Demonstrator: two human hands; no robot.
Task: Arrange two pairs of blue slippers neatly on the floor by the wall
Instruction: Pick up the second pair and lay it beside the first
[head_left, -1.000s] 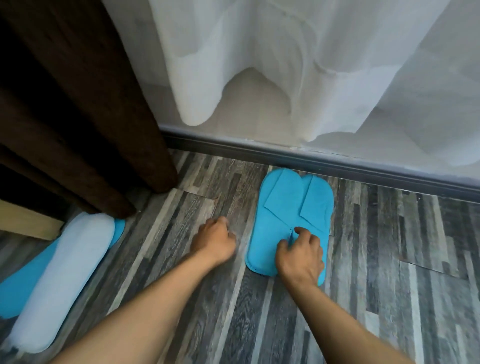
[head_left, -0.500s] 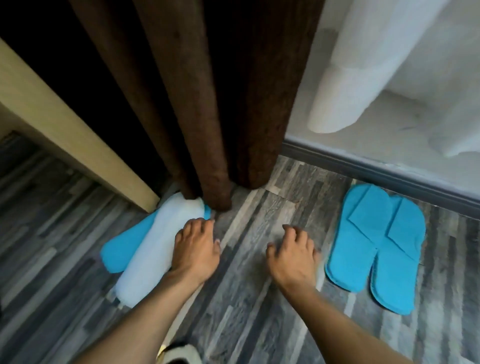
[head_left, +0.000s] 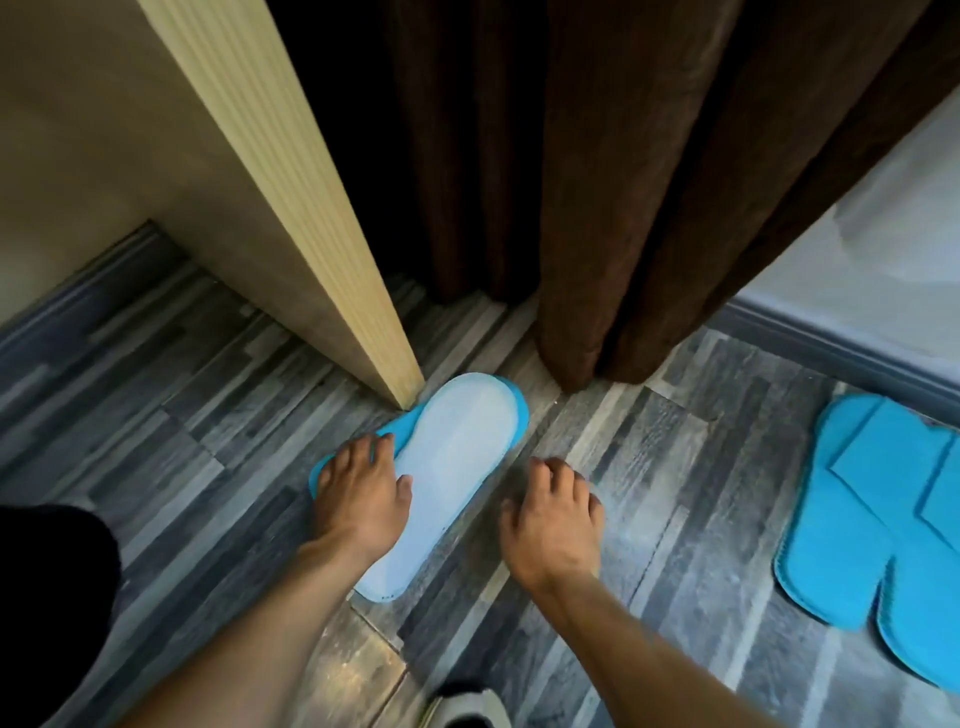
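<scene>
Second pair of slippers (head_left: 447, 467) lies stacked on the grey plank floor (head_left: 649, 467), tilted diagonally, toe end far and just beside the corner of the pale wood panel (head_left: 291, 208), close to the hem of the brown curtain (head_left: 597, 208). Top slipper is sole-up, whitish underside showing; the blue one beneath pokes out along the left edge and at the far toe. Left hand (head_left: 358, 499) is flat, palm down, fingers spread and loosely extended, lying across the left edge of the stack: fingertips on the blue slipper underneath, thumb on the white sole. It's pressing or resting, not gripping; nothing is closed in it. Right hand (head_left: 556, 519) is on the bare floor just right of that stack, fingers curled slightly downward, empty, not touching the slipper; a narrow strip of floor shows between them. Can't tell whether the fingertips are on the floor or just above it. First pair (head_left: 883, 509) sits well apart at the right, blue uppers facing up, side by side and touching, toes pointing toward the grey baseboard (head_left: 831, 358) and near it; part of it runs out of view at the right edge. Person's dark clothing (head_left: 52, 597) shows at the near left.
</scene>
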